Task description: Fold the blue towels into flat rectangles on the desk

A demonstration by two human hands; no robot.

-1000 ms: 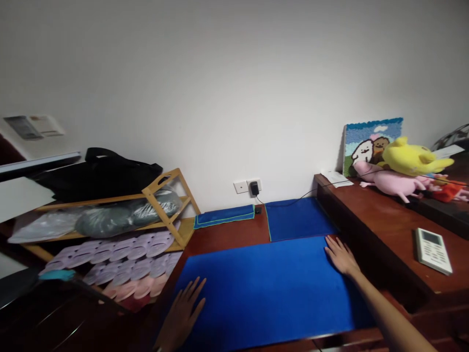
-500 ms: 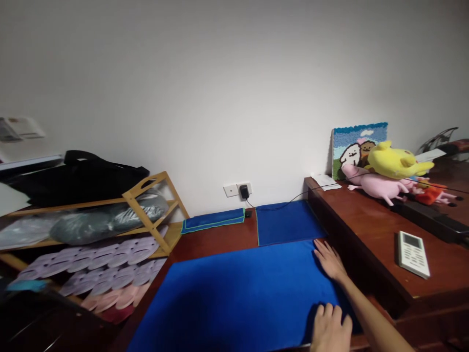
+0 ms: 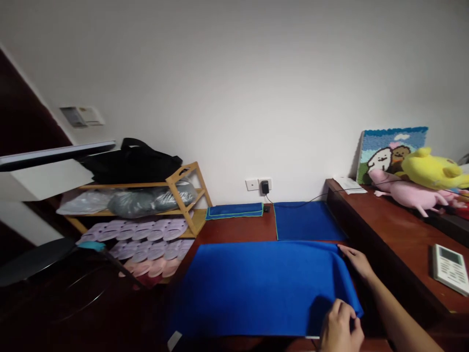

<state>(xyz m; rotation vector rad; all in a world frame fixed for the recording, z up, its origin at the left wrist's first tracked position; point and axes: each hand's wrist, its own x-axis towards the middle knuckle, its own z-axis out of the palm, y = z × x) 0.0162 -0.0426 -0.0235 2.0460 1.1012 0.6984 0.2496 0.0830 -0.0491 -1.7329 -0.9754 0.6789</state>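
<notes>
A large bright blue cloth [image 3: 252,283] lies spread on the dark red-brown wooden surface. My right hand [image 3: 357,260] pinches its far right corner, the forearm reaching in from the lower right. Closer to me, my left hand [image 3: 340,326] has its fingers closed on the near right corner. Between my hands the cloth's right edge is raised and curls in a soft fold. Behind it lie a darker blue cloth [image 3: 308,221] with green edging and a folded blue cloth [image 3: 234,211], also green-edged, against the wall.
On the right, a raised wooden ledge [image 3: 395,215] carries a white remote control [image 3: 450,268], plush toys [image 3: 406,190] and a dog picture [image 3: 388,151]. A thin cable runs from the black plug [image 3: 265,187]. At left stand a shoe rack [image 3: 188,195] with slippers and a dark stool [image 3: 36,259].
Both hands have gone from resting on the blue cloth to gripping its right corners. Its right edge has lifted and folded. The view has shifted left.
</notes>
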